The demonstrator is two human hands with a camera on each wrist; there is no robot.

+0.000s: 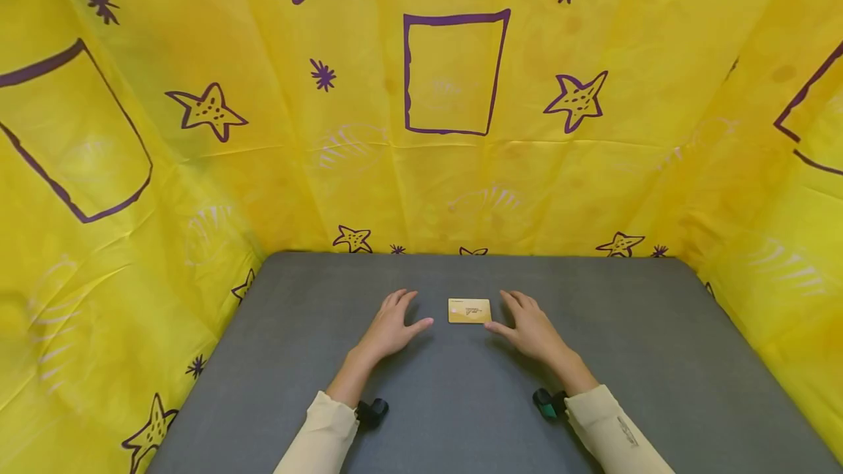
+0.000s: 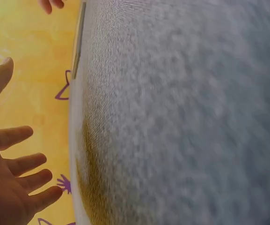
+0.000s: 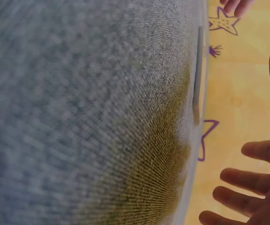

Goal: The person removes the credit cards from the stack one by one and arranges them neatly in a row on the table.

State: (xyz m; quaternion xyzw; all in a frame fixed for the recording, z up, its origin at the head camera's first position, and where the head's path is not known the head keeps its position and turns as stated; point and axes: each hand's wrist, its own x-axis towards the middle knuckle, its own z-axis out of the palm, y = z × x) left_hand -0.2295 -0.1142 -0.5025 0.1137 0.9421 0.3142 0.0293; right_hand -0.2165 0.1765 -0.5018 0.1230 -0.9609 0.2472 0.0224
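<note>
A small flat yellow box (image 1: 469,311) with tiny dark print lies on the grey table, between the two hands in the head view. To its left is the left hand (image 1: 391,325), apart from it, fingers spread and holding nothing. The right hand (image 1: 532,325) is close by its right side, the thumb near the box's lower right corner; whether they touch I cannot tell. In the left wrist view the left hand (image 2: 15,180) shows extended fingers, and the box (image 2: 79,42) appears as a thin edge. The right wrist view shows the right hand (image 3: 259,187) with fingers spread, beside the box's edge (image 3: 198,75).
A grey cloth-like surface covers the table (image 1: 454,415). Yellow fabric walls (image 1: 369,181) with purple starfish and other drawings rise behind it and on both sides. Each wrist wears a dark strap with a small device (image 1: 373,413); the sleeves (image 1: 320,434) are pale.
</note>
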